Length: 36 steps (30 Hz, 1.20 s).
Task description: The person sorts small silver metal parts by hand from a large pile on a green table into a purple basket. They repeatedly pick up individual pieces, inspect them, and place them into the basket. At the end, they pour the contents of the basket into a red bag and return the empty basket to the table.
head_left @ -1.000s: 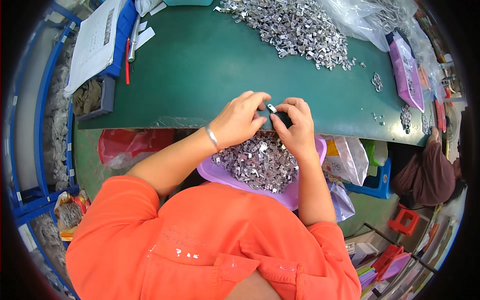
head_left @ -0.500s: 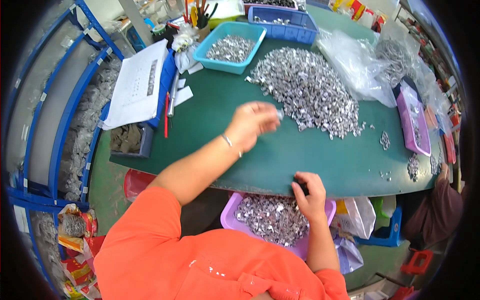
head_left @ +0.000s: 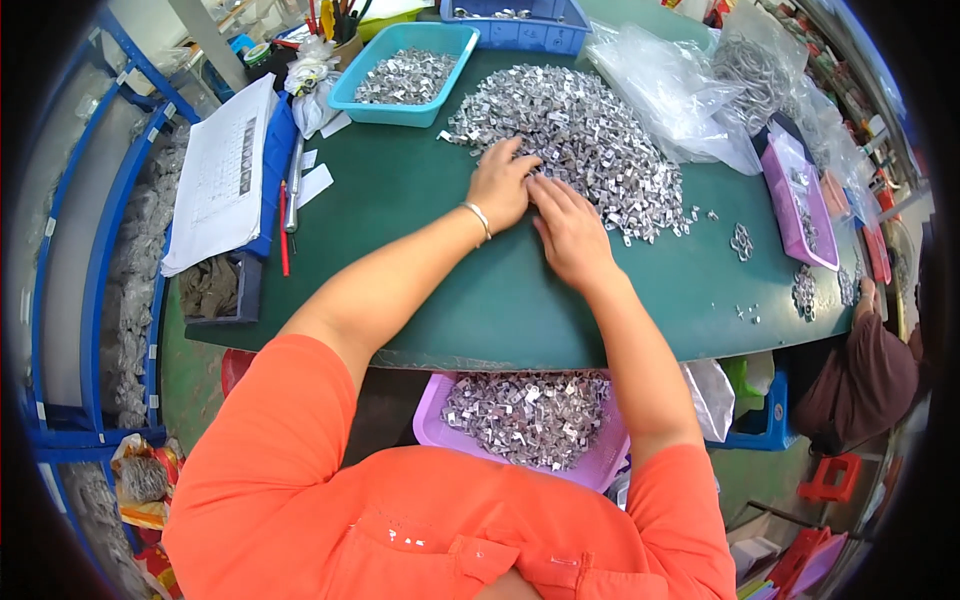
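Observation:
A large heap of small silvery metal pieces [head_left: 590, 130] lies on the green tabletop [head_left: 450, 300]. My left hand [head_left: 500, 185] is at the heap's near left edge, its fingers apart and their tips against the pieces. Close beside it, my right hand [head_left: 572, 232] reaches up from the right, fingers stretched out toward the same edge and the thumb apart. The fingertips of both hands nearly meet. No piece can be made out in either hand. Below the table edge, in front of me, a pink basin [head_left: 432, 415] holds more metal pieces.
A turquoise tray [head_left: 385, 112] of pieces and a blue bin [head_left: 545, 35] stand behind. Clear plastic bags [head_left: 680, 100] lie to the right, near a pink basket [head_left: 785, 200]. Paper sheets [head_left: 215, 190] and a red pen [head_left: 284, 230] are left. Another person's sleeve [head_left: 870, 370] shows far right.
My left hand has moved onto the heap's edge; the small piece earlier at its fingertips no longer shows. My right hand has come up from the table's front edge to join it.

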Available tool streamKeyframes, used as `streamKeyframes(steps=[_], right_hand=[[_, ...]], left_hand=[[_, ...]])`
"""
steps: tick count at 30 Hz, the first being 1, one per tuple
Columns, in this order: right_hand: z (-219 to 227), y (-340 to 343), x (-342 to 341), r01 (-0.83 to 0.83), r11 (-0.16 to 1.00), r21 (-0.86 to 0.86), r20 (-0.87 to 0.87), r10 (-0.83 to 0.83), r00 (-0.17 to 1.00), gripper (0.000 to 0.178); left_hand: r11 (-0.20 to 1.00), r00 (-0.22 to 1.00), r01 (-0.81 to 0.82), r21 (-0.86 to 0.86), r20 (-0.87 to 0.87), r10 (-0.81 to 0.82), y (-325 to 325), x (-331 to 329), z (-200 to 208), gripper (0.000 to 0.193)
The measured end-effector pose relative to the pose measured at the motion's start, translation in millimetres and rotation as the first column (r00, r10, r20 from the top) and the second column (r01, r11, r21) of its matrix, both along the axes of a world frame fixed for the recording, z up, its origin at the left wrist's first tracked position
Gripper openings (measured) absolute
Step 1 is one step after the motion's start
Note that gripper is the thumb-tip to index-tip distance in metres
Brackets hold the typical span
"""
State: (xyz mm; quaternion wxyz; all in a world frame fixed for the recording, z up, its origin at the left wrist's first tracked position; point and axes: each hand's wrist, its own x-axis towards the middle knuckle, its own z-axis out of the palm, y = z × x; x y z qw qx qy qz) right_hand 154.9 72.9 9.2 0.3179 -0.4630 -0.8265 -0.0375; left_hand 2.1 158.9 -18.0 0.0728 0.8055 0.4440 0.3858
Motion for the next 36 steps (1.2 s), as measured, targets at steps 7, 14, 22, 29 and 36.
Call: streamKeyframes(steps=[7, 14, 22, 29, 36], right_hand=[[-16, -47, 26, -0.168, 0.97, -0.173, -0.167, 0.139, 0.976, 0.034], [-12, -116, 26, -0.099, 0.954, -0.282, -0.353, -0.007, 0.936, 0.033], [-12, -168, 53, 0.222, 0.905, -0.362, -0.583, -0.406, 0.704, 0.009], [-23, -139, 10, 0.423, 0.897, -0.131, -0.25, -0.442, 0.861, 0.012], [-26, -163, 24, 0.234, 0.935, -0.266, -0.615, -0.351, 0.706, 0.01]], left_hand=[[0.949, 0.949, 0.305, -0.074, -0.063, -0.31, -96, -13, 3, 0.049], [0.845, 0.9, 0.431, -0.317, 0.214, -0.379, -170, -19, 23, 0.045], [0.896, 0.944, 0.287, -0.34, 0.26, -0.203, -189, -31, 34, 0.02], [0.966, 0.97, 0.221, -0.135, 0.128, -0.204, -192, 0, 15, 0.013], [0.954, 0.978, 0.192, -0.231, 0.128, -0.166, -198, -8, 20, 0.018]])
